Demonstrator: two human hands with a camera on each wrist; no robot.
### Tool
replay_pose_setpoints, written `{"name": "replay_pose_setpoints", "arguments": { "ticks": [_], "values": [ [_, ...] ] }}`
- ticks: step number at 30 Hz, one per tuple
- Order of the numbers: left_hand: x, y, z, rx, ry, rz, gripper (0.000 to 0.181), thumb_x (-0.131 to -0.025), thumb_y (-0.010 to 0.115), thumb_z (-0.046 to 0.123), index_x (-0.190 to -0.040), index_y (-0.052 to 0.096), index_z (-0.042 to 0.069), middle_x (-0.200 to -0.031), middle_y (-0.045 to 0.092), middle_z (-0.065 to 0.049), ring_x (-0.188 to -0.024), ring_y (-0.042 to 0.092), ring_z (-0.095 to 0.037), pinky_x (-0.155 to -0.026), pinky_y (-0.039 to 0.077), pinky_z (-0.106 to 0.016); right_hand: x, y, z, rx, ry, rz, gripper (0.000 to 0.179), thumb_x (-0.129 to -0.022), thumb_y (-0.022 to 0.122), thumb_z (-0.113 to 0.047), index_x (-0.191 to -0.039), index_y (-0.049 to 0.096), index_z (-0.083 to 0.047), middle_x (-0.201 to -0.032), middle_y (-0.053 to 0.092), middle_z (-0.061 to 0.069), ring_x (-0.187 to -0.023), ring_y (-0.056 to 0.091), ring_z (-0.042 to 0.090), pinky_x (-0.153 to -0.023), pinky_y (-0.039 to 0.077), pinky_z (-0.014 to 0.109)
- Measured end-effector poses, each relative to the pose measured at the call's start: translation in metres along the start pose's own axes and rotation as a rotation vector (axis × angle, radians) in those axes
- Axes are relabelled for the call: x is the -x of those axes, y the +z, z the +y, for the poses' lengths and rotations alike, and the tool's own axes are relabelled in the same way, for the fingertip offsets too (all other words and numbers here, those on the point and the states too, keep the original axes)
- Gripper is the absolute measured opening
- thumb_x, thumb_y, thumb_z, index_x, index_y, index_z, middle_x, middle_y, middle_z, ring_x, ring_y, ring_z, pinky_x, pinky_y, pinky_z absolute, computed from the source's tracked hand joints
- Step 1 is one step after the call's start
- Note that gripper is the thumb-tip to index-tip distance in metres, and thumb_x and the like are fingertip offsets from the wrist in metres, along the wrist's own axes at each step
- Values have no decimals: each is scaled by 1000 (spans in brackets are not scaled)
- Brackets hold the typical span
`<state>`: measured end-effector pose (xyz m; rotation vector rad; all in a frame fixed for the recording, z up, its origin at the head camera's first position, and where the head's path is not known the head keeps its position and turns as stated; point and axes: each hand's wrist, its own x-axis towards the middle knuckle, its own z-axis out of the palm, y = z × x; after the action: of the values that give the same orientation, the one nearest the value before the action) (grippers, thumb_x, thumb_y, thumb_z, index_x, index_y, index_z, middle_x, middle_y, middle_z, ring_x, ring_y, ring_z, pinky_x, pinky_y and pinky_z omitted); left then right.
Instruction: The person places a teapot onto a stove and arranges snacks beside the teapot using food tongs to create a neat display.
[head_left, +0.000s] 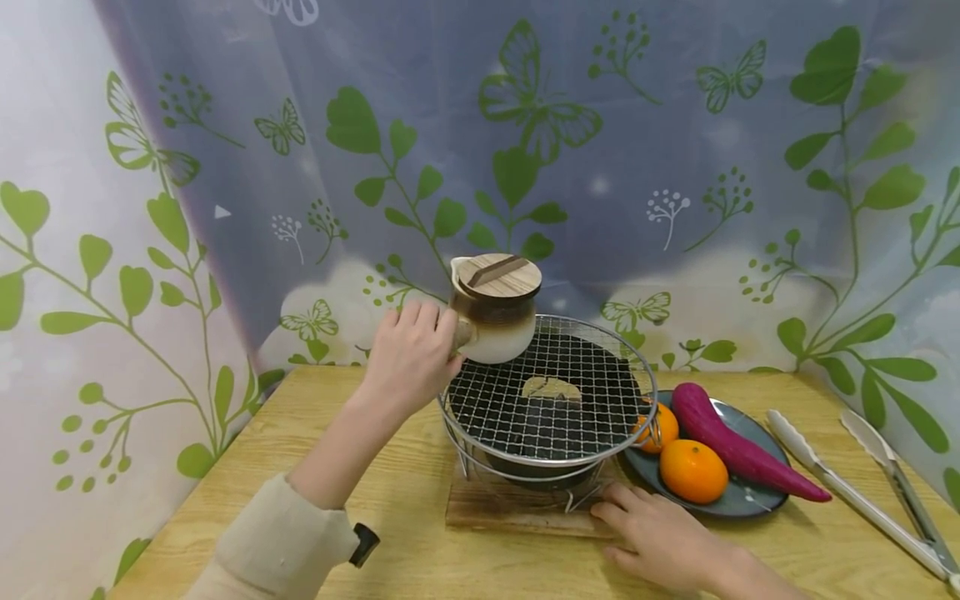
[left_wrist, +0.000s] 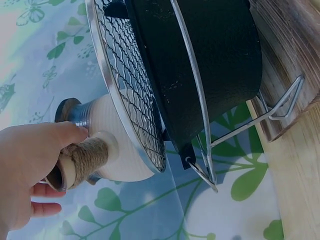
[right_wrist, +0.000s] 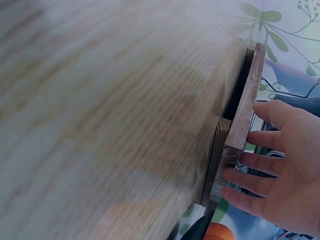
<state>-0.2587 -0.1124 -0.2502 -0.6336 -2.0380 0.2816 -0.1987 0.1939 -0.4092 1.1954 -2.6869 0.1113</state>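
Note:
My left hand [head_left: 411, 354] grips the twine-wrapped side handle [left_wrist: 90, 156] of a small cream-and-brown ceramic teapot [head_left: 504, 337] with a wooden lid [head_left: 501, 277]. The teapot is upright over the back left part of a round wire grill rack [head_left: 480, 412], overlapping its rim in the head view. Below the rack stands a black stove bowl [left_wrist: 225, 60] in a wire stand, on a wooden board [head_left: 502, 504]. At the board's front right corner, my right hand [head_left: 660, 533] touches the edge with its fingers extended, as the right wrist view shows.
To the right, a dark plate [head_left: 738, 506] holds two oranges [head_left: 693, 472] and a purple sweet potato [head_left: 738, 446], close beside the rack. Metal tongs [head_left: 862, 500] lie spread at the table's right side. A printed curtain [head_left: 420, 50] hangs behind the wooden table [head_left: 300, 433].

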Motion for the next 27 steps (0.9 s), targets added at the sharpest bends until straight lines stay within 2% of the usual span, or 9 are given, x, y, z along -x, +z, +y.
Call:
{"name": "replay_pose_setpoints", "arguments": {
  "ticks": [3, 8, 17, 22, 27],
  "values": [
    [1, -1, 0, 1, 15, 36, 40, -69, 77, 32, -85, 55, 3, -78, 53, -10, -70, 50, -26, -60, 40, -36, 0, -1, 0, -4, 4, -4, 37, -83, 64, -34, -111, 62, -10, -103, 52, 0, -89, 53, 18, -73, 47, 37],
    [3, -5, 2, 11, 36, 56, 36, -71, 74, 30, -89, 59, 2, -81, 55, -11, -73, 51, -27, -64, 41, -38, 0, -1, 0, -5, 7, -5, 37, -82, 65, -34, -111, 61, -10, -104, 52, 0, -91, 53, 18, -72, 48, 37],
    [5, -13, 10, 45, 81, 101, 28, -75, 71, 28, -86, 59, 6, -85, 57, -10, -78, 54, -28, -73, 41, -41, 0, -1, 1, 9, 2, 12, 39, -81, 66, -34, -111, 61, -10, -105, 52, 1, -92, 53, 19, -72, 48, 38],
    [7, -19, 13, 76, 133, 121, 25, -76, 68, 28, -80, 57, 5, -85, 58, -10, -81, 55, -28, -77, 42, -42, 0, 0, 2, 28, -8, 25, 39, -80, 66, -34, -111, 61, -10, -104, 51, 1, -91, 54, 19, -71, 48, 37],
    [17, -22, 18, 109, 213, 152, 21, -78, 63, 26, -78, 58, 6, -81, 58, -8, -77, 54, -27, -77, 43, -40, 2, 0, 1, 0, -1, 10, 39, -80, 66, -33, -111, 61, -10, -104, 50, 0, -91, 53, 18, -71, 48, 37]
  ]
}}
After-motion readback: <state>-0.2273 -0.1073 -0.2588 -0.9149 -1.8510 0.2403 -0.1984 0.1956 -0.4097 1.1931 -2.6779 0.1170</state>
